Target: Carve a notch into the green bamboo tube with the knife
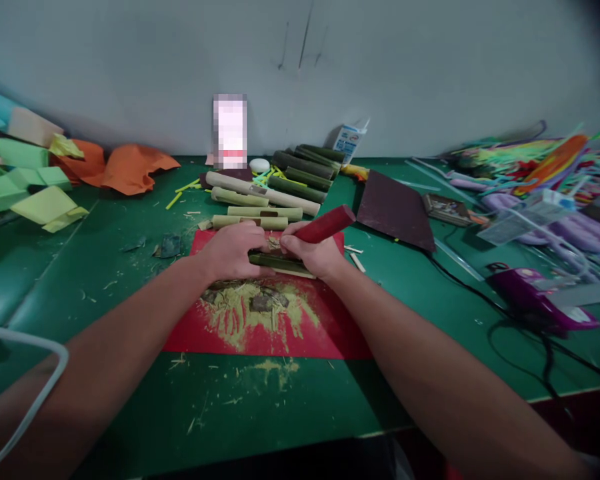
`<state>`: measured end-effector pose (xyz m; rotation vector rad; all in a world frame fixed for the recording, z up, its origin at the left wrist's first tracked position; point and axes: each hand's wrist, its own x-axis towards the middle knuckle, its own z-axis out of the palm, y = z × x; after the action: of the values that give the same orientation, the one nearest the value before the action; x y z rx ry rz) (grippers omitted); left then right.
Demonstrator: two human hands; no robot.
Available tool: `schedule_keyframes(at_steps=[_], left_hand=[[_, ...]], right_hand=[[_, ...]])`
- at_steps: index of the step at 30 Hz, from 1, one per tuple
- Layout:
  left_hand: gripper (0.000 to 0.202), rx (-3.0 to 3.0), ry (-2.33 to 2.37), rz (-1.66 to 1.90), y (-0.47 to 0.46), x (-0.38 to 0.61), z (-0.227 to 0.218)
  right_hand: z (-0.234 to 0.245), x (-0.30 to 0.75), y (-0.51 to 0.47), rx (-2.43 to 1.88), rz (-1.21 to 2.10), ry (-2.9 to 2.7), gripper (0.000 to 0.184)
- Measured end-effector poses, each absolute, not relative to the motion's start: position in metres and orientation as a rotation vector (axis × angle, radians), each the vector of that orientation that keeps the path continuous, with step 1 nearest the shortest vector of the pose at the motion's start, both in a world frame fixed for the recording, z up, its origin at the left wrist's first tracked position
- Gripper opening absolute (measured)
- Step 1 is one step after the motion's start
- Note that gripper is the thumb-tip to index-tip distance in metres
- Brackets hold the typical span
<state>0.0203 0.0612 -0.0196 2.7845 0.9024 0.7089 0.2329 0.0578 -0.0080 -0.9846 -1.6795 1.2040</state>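
My left hand (236, 251) is closed around the left end of a green bamboo tube (283, 262), pressing it down over a red mat (185, 340). A thick red handle (327, 225) sticks up and to the right out of my right hand (314, 253), which grips this red-handled tool above the tube's right part. Whatever blade or tip the tool has is hidden by my fingers. Pale bamboo dust (240, 317) and dark chips (266, 303) are spread over the mat on the near side of my hands.
Beyond the mat lie several bamboo tubes (293, 193), some with cut slots. Folded coloured paper (40, 203) covers the far left. A dark brown board (395, 210), purple glue gun (543, 300) with its cord, and a heap of pipe cleaners (535, 167) occupy the right. A lit screen (230, 130) stands against the wall.
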Motion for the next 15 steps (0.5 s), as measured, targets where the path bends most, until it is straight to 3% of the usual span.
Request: schedule_keyframes(at_steps=[15], left_hand=[[0.034, 2.790, 0.943, 0.680, 0.0606, 0.0217, -0.0203]], right_hand=[[-0.0056, 0.2338, 0.0612, -0.787, 1.132, -1.730, 0.033]])
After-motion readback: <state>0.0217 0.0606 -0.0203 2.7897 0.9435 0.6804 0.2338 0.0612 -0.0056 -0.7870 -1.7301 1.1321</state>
